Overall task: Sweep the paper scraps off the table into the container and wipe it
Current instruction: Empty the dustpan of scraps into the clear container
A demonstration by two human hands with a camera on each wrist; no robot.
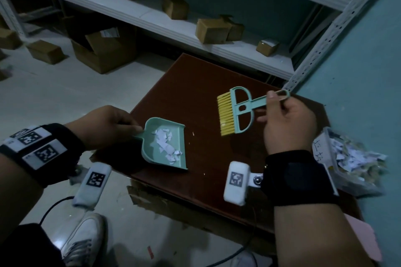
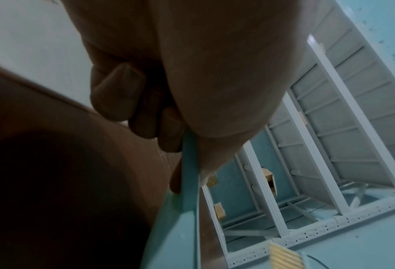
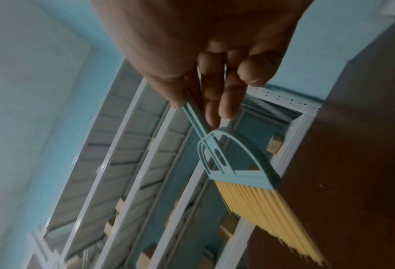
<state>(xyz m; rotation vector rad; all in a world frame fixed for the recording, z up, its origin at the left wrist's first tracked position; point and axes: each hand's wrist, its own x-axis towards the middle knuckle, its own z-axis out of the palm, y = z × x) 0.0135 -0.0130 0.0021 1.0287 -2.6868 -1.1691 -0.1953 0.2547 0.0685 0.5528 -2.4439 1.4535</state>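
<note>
Paper scraps (image 1: 167, 145), white and torn small, lie inside the mint-green dustpan (image 1: 149, 149), which sits on the dark brown table (image 1: 195, 84) near its left edge, open mouth turned toward the table's middle. A few tiny pale specks stay on the wood just right of the dustpan. The left hand (image 1: 104, 128) grips the dustpan's short handle, fingers curled around it; the left wrist view shows those fingers (image 2: 113, 94) folded against the palm with the green handle (image 2: 189, 163) running out below them.

Right of the dustpan and well apart from it, a small brush (image 1: 236, 110) with a mint-green frame and yellow bristles (image 1: 225, 115) is held above the table, bristles pointing toward the dustpan. The right hand (image 1: 288, 128) pinches the brush's thin looped handle between thumb and fingers; in the right wrist view the fingers (image 3: 228, 98) close along the handle (image 3: 194, 116) and the bristles hang beside the table edge.

Farther right of the dustpan, past the right wrist, a clear plastic container (image 1: 332, 158) stands on the table's right side, heaped with paper shreds (image 1: 355, 158), blurred.

Beyond the table from the dustpan, white metal shelving (image 1: 152, 19) carries several cardboard boxes (image 1: 212, 30); more boxes stand on the pale floor to the left. Both wrists wear black bands with printed markers, and a white shoe (image 1: 84, 238) shows on the floor below the left arm.
</note>
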